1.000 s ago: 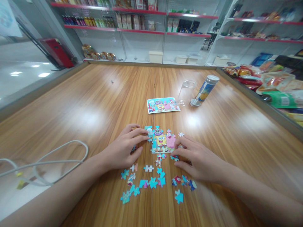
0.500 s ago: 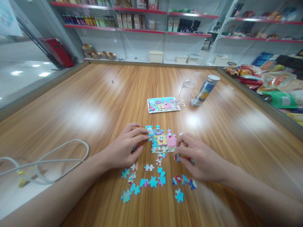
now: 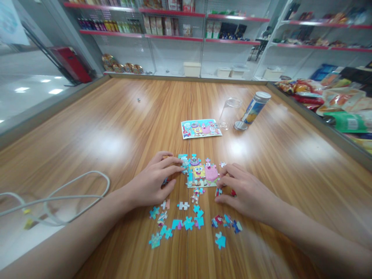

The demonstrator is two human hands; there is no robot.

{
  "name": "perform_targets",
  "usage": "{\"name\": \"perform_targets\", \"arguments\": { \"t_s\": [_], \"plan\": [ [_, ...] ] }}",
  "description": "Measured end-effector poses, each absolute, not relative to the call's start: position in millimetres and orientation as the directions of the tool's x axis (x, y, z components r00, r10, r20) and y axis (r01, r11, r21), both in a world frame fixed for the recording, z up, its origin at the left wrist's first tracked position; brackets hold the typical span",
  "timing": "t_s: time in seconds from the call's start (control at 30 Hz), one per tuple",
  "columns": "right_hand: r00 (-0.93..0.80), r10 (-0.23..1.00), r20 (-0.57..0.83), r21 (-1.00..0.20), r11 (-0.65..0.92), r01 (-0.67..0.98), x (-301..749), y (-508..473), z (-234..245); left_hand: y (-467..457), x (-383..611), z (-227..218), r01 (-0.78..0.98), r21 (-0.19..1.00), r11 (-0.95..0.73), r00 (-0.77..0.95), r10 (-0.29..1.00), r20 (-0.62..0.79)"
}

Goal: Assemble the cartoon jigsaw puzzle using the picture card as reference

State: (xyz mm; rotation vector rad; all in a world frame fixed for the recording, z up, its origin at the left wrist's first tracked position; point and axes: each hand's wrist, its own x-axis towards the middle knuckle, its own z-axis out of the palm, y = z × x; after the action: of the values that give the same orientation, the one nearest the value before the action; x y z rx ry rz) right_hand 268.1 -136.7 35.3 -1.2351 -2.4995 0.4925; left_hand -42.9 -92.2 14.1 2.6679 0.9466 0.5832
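A partly joined cartoon jigsaw puzzle (image 3: 202, 174) lies on the table between my hands, with a yellow and a pink figure in its middle. At its left edge, my left hand (image 3: 158, 178) rests with fingers spread, fingertips on the joined pieces. My right hand (image 3: 242, 190) is by the lower right edge, its thumb and fingers apart. A small puzzle piece (image 3: 219, 192) lies in the gap there. More pieces show partly under both hands. Loose pieces, such as a light-blue one (image 3: 188, 223), are scattered below the puzzle.
Beyond the puzzle lies a reference picture card (image 3: 201, 129). Behind it stand a clear jar (image 3: 229, 112), a metal lid (image 3: 240, 125) and a blue canister (image 3: 255, 108). A white cable (image 3: 87, 174) loops at left. Snack bags (image 3: 308, 93) and stocked shelves (image 3: 174, 37) border the table.
The fingers of my right hand have spread apart around the small piece, which sits slightly farther right and up. My left hand stays put.
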Motion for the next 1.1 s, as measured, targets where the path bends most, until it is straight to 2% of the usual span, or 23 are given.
{"name": "perform_targets", "arguments": {
  "t_s": [0.37,0.53,0.8,1.1],
  "plan": [
    [-0.618,0.783,0.069,-0.449,0.577,0.682,266.3,-137.9,35.7,-92.3,-42.4,14.4,0.54,0.365,-0.758,0.712,0.643,0.283],
    [-0.648,0.755,0.106,-0.423,0.624,0.657,263.4,-137.3,34.6,-92.4,-42.2,15.0,0.531,0.371,-0.762,0.718,0.637,0.282],
    [-0.593,0.78,0.2,-0.424,0.615,0.665,266.8,-135.9,34.4,-92.1,-42.5,14.2,0.524,0.363,-0.77,0.727,0.627,0.279],
    [-0.691,0.718,0.087,-0.42,0.656,0.628,262.3,-140.9,41.2,-93.8,-40.9,14.5,0.518,0.365,-0.774,0.721,0.624,0.3]
  ]
}}
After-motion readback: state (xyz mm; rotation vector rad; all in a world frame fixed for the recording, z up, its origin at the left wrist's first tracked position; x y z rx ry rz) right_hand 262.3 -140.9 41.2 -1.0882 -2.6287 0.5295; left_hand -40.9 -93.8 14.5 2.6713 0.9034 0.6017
